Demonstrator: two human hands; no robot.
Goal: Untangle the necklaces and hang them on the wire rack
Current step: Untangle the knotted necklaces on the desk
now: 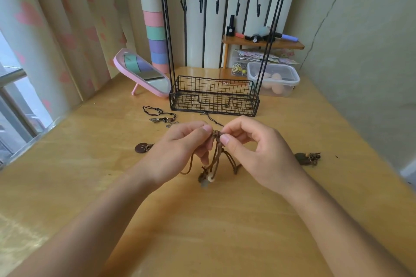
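We hold the brown cord necklaces [216, 153] by their knot above the worktop [225, 220]. Our left hand [180, 150] and right hand [254, 153] both pinch it with curled fingers [225, 139], and the loose cords and beads dangle below. The wire rack [213, 99] stands just behind, with a black necklace [161, 116] lying near its left corner.

I see a light wooden table [220, 227], smooth with a soft sheen. At centre the necklace cords [217, 153] are brown and matt, leather or waxed string; I can't tell which. The wire rack [213, 99] behind is matt black metal. At right, a box [290, 81] of clear, slightly cloudy plastic. At left, a glossy pink plastic mirror [144, 74] and thin cloth curtains [56, 29].
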